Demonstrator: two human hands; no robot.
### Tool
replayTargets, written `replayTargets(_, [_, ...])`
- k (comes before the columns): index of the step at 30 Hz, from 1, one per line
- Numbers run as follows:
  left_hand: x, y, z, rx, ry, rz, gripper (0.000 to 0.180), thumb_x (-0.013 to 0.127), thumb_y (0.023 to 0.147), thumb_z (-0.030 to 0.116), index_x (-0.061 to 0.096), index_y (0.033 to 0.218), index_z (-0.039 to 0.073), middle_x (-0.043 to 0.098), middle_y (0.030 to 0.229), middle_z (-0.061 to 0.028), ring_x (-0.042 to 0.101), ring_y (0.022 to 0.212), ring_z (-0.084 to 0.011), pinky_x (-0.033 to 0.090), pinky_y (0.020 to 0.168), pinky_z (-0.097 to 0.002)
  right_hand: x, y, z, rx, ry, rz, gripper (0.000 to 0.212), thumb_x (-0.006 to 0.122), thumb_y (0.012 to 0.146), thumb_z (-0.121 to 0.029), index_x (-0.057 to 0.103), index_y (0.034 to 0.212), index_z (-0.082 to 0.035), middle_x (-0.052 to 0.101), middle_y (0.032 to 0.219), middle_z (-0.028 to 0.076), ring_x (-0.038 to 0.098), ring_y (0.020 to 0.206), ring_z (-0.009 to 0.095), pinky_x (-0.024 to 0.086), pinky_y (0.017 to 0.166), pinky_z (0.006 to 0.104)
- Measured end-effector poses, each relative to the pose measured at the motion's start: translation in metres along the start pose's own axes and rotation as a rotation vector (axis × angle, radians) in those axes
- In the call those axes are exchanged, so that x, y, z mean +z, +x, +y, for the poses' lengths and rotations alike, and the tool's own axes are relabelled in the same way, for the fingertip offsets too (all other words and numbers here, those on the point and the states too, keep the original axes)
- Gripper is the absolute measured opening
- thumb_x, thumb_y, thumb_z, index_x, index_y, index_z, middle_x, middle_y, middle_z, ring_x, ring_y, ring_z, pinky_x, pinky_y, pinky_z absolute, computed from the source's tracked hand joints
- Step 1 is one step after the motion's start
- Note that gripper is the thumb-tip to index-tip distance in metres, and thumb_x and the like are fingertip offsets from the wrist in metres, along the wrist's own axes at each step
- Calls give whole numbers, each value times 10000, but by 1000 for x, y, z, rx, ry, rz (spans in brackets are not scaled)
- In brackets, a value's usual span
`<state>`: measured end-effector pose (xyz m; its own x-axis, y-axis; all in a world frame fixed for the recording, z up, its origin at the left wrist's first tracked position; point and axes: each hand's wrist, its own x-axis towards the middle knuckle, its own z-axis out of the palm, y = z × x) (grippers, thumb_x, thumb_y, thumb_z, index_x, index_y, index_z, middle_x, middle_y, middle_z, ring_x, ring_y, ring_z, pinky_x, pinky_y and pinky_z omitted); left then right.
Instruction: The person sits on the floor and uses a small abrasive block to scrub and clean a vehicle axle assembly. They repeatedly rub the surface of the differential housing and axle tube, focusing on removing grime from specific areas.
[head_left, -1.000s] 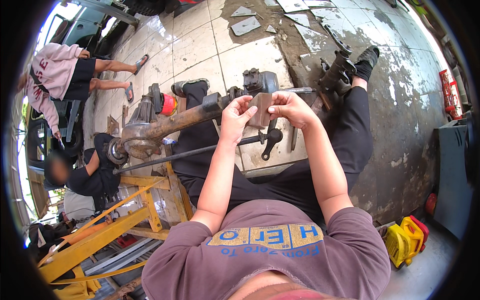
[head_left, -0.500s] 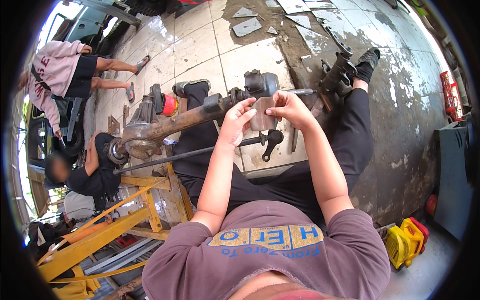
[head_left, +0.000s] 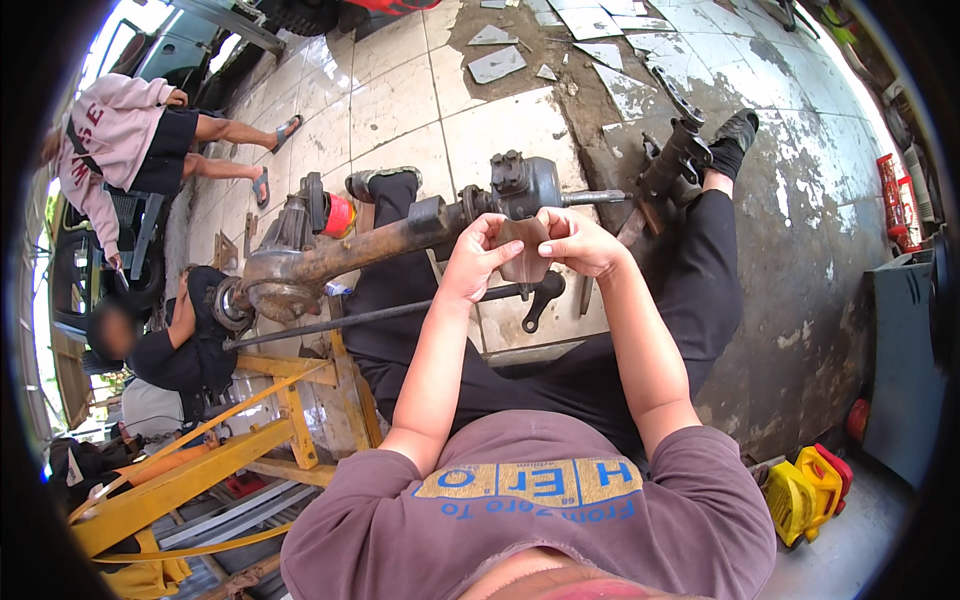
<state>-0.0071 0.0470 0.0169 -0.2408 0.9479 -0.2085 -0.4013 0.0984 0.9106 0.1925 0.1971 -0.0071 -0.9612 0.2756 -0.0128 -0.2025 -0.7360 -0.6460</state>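
Observation:
A small brown sheet (head_left: pixel 524 258), looking like sandpaper, is bent between my two hands. My left hand (head_left: pixel 474 262) pinches its left side, thumb lying over the front. On the opposite side my right hand (head_left: pixel 584 245) grips the other edge between thumb and fingers. Just beyond them is a dark grey knuckle housing (head_left: pixel 530 183) with a shaft stub, at the end of a rusty vehicle axle (head_left: pixel 365 248). Below the sheet, a black steering arm (head_left: pixel 545 300) joins a long thin rod (head_left: pixel 390 317). My hands partly hide the housing's near side.
My legs straddle the axle end. A metal part with a long arm (head_left: pixel 678 150) stands by my right foot. Yellow frame bars (head_left: pixel 190 475) lie at lower left. Two people are at left, one crouching near the axle. A yellow container (head_left: pixel 800 490) sits at lower right.
Both hands have come slightly down and closer to me with the sheet. The sheet is now more curved, and more of the housing and its shaft shows beyond my fingers.

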Motion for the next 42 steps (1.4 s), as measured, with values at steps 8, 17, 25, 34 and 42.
replayTargets(8, [-1, 2, -5, 33, 55, 5, 386, 908, 972, 38, 686, 1285, 69, 757, 1169, -1, 717, 1076, -102, 583, 996, -300, -11, 4, 6, 50, 76, 5, 310, 937, 923, -33, 645, 986, -116, 734, 962, -21, 715, 867, 110, 614, 792, 320])
replayTargets(17, [24, -5, 18, 32, 429, 90, 250, 885, 1008, 114, 746, 1203, 39, 740, 949, 4, 695, 836, -54, 589, 691, -267, 5, -30, -40, 43, -508, 261, 235, 825, 992, -33, 739, 1209, -10, 757, 1052, -13, 681, 911, 73, 574, 829, 285])
replayTargets(25, [-49, 20, 27, 592, 952, 407, 163, 806, 970, 69, 773, 1128, 51, 732, 1097, -114, 760, 1033, -266, 612, 929, -401, -4, -21, -9, -623, -1328, 773, 230, 817, 967, 48, 807, 1195, 28, 816, 1211, 128, 776, 1054, 236, 601, 947, 343])
replayTargets(34, [-75, 34, -13, 839, 1253, 560, 99, 703, 954, 85, 726, 1045, 118, 748, 1172, -62, 692, 1219, -307, 461, 1144, -493, -15, 20, 0, -588, -1525, 705, 385, 633, 967, 97, 784, 1309, 3, 766, 1464, 178, 689, 1431, 364, 543, 1197, 464])
replayTargets(42, [-71, 34, -12, 795, 1250, 572, 134, 677, 947, 68, 700, 1067, 124, 750, 1169, -55, 689, 1217, -299, 434, 1165, -512, -47, 25, -7, -333, -1205, 855, 357, 639, 1053, 24, 764, 1388, 37, 779, 1448, 182, 734, 1328, 254, 524, 1166, 353])
